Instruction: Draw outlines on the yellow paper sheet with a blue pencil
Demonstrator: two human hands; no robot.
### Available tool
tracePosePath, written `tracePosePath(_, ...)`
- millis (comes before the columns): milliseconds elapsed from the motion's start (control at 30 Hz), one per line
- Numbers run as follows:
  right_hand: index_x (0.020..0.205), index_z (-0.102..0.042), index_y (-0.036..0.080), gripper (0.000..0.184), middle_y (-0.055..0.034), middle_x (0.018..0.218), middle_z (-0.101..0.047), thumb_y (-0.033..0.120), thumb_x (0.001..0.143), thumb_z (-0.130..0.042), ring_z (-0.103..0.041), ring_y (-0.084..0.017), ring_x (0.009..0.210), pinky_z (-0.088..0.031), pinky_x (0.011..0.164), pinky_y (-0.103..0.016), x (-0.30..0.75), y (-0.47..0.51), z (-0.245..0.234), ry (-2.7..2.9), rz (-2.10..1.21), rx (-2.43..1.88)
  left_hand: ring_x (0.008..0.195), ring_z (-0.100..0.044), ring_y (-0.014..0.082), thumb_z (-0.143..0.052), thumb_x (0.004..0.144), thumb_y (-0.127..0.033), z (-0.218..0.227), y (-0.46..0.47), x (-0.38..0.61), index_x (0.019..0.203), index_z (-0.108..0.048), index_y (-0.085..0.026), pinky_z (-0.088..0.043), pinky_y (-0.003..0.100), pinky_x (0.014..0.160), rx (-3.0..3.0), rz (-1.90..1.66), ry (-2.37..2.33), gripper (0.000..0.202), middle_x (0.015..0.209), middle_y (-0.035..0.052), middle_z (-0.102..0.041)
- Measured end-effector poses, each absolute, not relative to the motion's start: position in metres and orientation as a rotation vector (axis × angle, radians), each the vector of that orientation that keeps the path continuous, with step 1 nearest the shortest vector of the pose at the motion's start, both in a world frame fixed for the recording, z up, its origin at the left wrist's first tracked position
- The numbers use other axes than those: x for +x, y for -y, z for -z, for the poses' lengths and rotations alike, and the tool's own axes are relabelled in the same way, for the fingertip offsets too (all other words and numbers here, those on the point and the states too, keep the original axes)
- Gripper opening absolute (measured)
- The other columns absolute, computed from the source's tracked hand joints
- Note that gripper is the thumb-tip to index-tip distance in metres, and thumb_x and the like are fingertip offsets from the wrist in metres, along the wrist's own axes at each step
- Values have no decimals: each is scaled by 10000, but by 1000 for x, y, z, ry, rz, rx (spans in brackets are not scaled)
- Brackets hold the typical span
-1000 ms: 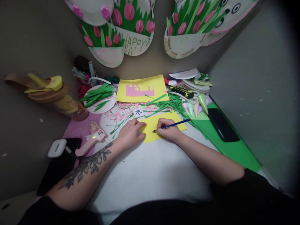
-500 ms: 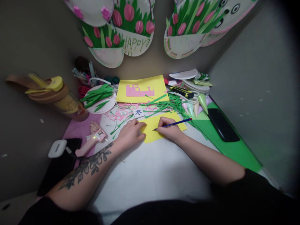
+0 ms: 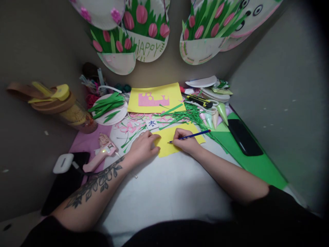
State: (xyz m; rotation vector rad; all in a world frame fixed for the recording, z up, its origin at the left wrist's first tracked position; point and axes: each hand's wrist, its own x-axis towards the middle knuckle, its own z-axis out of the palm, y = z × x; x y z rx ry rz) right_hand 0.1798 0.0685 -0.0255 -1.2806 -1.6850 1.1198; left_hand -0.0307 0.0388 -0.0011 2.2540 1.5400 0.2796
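Observation:
A piece of yellow paper (image 3: 168, 149) lies on the white table surface in front of me. My left hand (image 3: 144, 146) rests at its left edge, fingers apart and pressing the paper flat. In my right hand (image 3: 186, 141) is a blue pencil (image 3: 197, 134) with a red end, its tip touching or just over the middle of the paper. Just behind the yellow sheet sits a small white card (image 3: 152, 124) with a dark blue drawn mark. No clear pencil line can be made out on the paper.
Behind are a larger yellow sheet (image 3: 133, 99) with cut pink paper (image 3: 156, 101), green paper scraps (image 3: 190, 113) and a box cutter (image 3: 197, 100). To the left stand a pink glue gun (image 3: 100, 154) and a tumbler (image 3: 69, 108). A black phone (image 3: 244, 137) lies right. Paper-plate tulip crafts (image 3: 151, 44) hang above.

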Motion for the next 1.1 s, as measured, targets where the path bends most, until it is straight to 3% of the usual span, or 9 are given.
tracePosePath(1100,556,-457,191,141,48,530,-445,205,598,-591,-384,-96,525,-289,491,-231,178,-70,25,1637,-1154,-1296,1000,-534,230,-529,790,-353,0,-38,-31,1227,-548,-257,-431,349,892,2251,-279,-1536,448,1085,59,-530)
